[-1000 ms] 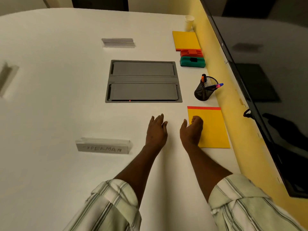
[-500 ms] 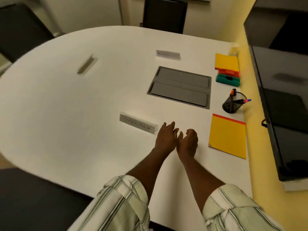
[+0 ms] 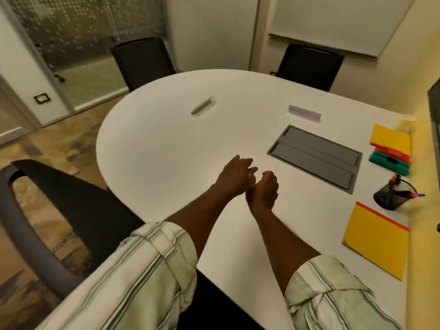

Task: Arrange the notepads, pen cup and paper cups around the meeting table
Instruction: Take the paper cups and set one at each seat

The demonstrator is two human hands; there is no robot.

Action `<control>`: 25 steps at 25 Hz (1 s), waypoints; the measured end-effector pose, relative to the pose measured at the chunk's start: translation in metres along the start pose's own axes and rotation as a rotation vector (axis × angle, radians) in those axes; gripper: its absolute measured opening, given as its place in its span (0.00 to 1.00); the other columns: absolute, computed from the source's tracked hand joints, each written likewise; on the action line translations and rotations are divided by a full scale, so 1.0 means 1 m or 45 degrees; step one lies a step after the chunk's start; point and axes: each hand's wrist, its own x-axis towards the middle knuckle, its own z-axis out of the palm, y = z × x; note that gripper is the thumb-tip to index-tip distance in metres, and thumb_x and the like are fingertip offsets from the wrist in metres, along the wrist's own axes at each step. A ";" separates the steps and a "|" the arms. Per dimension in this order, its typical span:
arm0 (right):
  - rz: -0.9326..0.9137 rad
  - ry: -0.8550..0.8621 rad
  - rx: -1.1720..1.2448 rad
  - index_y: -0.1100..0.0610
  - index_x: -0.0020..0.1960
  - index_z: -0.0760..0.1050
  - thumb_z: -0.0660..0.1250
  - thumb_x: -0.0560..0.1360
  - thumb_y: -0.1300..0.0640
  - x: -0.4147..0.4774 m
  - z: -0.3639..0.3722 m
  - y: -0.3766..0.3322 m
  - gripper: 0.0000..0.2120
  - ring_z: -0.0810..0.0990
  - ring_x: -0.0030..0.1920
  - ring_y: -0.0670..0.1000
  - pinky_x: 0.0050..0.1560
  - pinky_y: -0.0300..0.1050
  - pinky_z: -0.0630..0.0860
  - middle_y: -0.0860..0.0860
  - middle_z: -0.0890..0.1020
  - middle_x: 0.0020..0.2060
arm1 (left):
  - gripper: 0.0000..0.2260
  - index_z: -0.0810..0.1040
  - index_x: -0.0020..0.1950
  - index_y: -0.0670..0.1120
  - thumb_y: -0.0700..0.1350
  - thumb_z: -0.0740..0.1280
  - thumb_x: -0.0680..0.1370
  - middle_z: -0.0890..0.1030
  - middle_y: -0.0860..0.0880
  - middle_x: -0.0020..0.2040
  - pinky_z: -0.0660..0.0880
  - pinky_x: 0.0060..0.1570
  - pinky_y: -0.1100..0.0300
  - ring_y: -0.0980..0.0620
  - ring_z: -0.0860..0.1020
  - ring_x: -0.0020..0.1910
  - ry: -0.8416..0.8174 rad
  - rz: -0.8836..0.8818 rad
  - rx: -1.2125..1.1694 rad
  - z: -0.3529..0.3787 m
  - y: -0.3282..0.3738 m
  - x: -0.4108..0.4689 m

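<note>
Both hands hover over the middle of the white meeting table [image 3: 166, 144]. My left hand [image 3: 235, 175] has its fingers loosely apart and holds nothing. My right hand [image 3: 264, 186] is curled closed beside it, almost touching it, with nothing seen in it. A yellow notepad with a red top strip [image 3: 376, 239] lies flat at the near right edge. Just beyond it stands the black mesh pen cup [image 3: 388, 198] with pens in it. A second yellow notepad [image 3: 390, 139] lies further back. A pale paper cup [image 3: 407, 122] stands blurred behind that pad.
A grey cable hatch [image 3: 314, 158] is set into the tabletop. Green and red holders [image 3: 390, 160] sit between the pads. Two name stands [image 3: 203, 108] [image 3: 304, 113] rest further back. Black chairs stand at the far side [image 3: 142, 60] [image 3: 309, 65] and near left [image 3: 59, 210].
My right hand left the near yellow notepad and moved left until it met my left hand. My view swung left and up, so the far chairs and floor came into sight.
</note>
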 end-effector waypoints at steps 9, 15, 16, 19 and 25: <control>-0.224 -0.191 -0.148 0.62 0.71 0.58 0.59 0.78 0.45 -0.046 0.060 -0.179 0.30 0.54 0.75 0.59 0.73 0.60 0.55 0.60 0.51 0.75 | 0.19 0.72 0.64 0.39 0.51 0.59 0.80 0.75 0.39 0.62 0.69 0.61 0.50 0.41 0.70 0.64 0.119 0.097 0.268 -0.169 -0.109 -0.007; -0.366 -0.127 -0.192 0.60 0.74 0.53 0.58 0.77 0.42 -0.102 0.109 -0.318 0.33 0.48 0.76 0.59 0.72 0.62 0.51 0.59 0.48 0.76 | 0.19 0.71 0.66 0.41 0.51 0.58 0.80 0.75 0.38 0.63 0.69 0.61 0.50 0.41 0.71 0.64 0.260 0.156 0.363 -0.303 -0.208 -0.033; -0.364 -0.136 -0.175 0.59 0.74 0.53 0.57 0.78 0.41 -0.112 0.118 -0.340 0.33 0.49 0.76 0.59 0.72 0.63 0.51 0.59 0.48 0.76 | 0.18 0.71 0.65 0.41 0.51 0.57 0.81 0.74 0.38 0.64 0.68 0.63 0.49 0.41 0.70 0.66 0.297 0.146 0.364 -0.323 -0.227 -0.039; -0.349 -0.161 -0.181 0.59 0.74 0.54 0.56 0.78 0.40 -0.136 0.148 -0.389 0.33 0.50 0.76 0.59 0.71 0.64 0.52 0.59 0.49 0.76 | 0.17 0.73 0.64 0.41 0.48 0.55 0.82 0.73 0.37 0.66 0.66 0.65 0.47 0.40 0.66 0.71 0.414 0.087 0.282 -0.370 -0.283 -0.051; -0.326 -0.171 -0.228 0.59 0.75 0.52 0.50 0.79 0.37 -0.140 0.224 -0.443 0.33 0.50 0.76 0.60 0.71 0.66 0.50 0.59 0.51 0.76 | 0.19 0.68 0.69 0.40 0.49 0.56 0.81 0.72 0.39 0.67 0.65 0.68 0.48 0.40 0.65 0.71 0.477 0.087 0.184 -0.416 -0.367 -0.043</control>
